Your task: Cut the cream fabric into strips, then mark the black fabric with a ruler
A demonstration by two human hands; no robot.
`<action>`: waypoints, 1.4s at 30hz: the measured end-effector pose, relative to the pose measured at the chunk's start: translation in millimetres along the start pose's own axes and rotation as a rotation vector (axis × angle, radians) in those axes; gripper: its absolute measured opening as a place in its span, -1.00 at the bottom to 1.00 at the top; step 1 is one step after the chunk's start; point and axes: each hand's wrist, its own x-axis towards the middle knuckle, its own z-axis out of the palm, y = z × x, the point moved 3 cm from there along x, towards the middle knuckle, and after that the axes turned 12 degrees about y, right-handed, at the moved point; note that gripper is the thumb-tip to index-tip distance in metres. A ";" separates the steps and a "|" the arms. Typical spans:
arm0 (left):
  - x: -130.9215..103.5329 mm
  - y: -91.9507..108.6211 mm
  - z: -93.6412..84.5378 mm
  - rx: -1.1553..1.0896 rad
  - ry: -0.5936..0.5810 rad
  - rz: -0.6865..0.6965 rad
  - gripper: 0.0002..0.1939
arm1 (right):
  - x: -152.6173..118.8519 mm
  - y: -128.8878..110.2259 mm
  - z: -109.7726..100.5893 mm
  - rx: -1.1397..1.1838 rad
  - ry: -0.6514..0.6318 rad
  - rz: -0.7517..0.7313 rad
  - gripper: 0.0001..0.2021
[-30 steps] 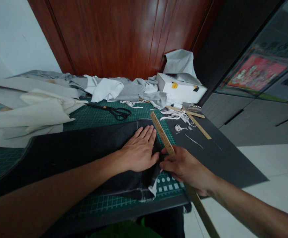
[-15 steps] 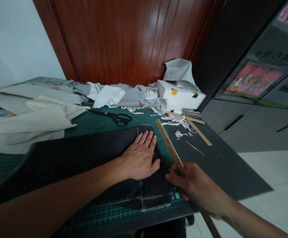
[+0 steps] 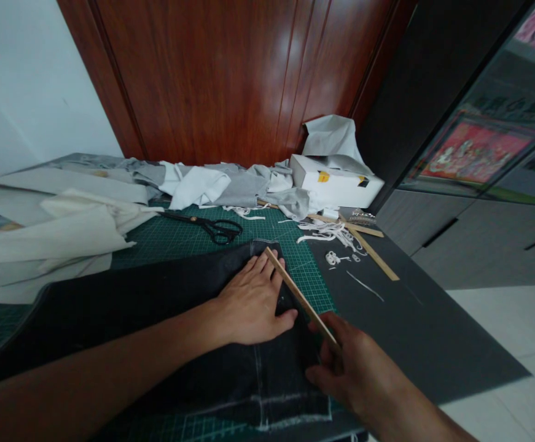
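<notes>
Dark denim fabric point(image 3: 166, 288), looking like a trouser leg with a stitched hem, lies flat across a green cutting mat point(image 3: 313, 276). My left hand point(image 3: 253, 301) rests flat on it near the hem end, fingers stretched out. In my right hand point(image 3: 345, 362) a wooden ruler point(image 3: 299, 298) is gripped; it slants up and to the left, over the fabric's hem end. From this angle the ruler's far tip overlaps the fingers of my left hand; I cannot tell whether they touch. Part of the ruler is hidden in my right hand.
Black scissors point(image 3: 214, 228) lie on the mat beyond the fabric. Cream cloth point(image 3: 50, 230) is heaped at the left, grey and white scraps point(image 3: 203, 184) along the back. A white box point(image 3: 336, 184), wooden strips point(image 3: 375, 252) and white cords point(image 3: 327, 232) sit back right.
My right hand has swung the ruler leftward, from beside the hem end to over it, turning it more on edge. My left hand stays pressed on the fabric. The view has shifted slightly.
</notes>
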 end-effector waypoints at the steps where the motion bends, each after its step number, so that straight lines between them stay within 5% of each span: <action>1: 2.6 -1.5 -0.1 -0.002 0.010 -0.006 -0.04 | 1.1 1.8 1.1 -0.007 -0.002 -0.003 -0.58; 7: 22.6 -5.0 -5.0 0.035 0.230 -0.050 -0.67 | 3.7 9.3 4.9 -0.050 -0.029 -0.013 -0.66; 9: 25.2 -5.6 -4.0 0.043 0.273 -0.075 -0.74 | 2.7 7.9 3.9 -0.059 -0.038 -0.037 -0.71; 21: 21.4 -9.4 18.5 0.097 0.134 -0.067 -0.20 | 6.7 -29.6 -27.1 -0.235 -0.248 0.002 -0.81; 24: 21.1 -9.4 18.8 0.091 0.120 -0.062 -0.16 | 34.1 -33.7 -41.2 -0.268 -0.279 -0.099 -0.89; 28: 19.9 -9.4 18.4 0.085 0.116 -0.063 -0.14 | 110.7 -51.2 -56.5 -0.122 -0.054 -0.255 -0.90; 33: 20.2 -9.4 18.8 0.085 0.121 -0.059 -0.15 | 194.3 -70.4 -39.5 -0.098 0.033 -0.249 -0.74; 42: 17.6 -8.5 17.5 0.065 0.150 -0.053 -0.17 | 206.3 -86.1 -21.0 -0.158 -0.056 -0.377 -0.98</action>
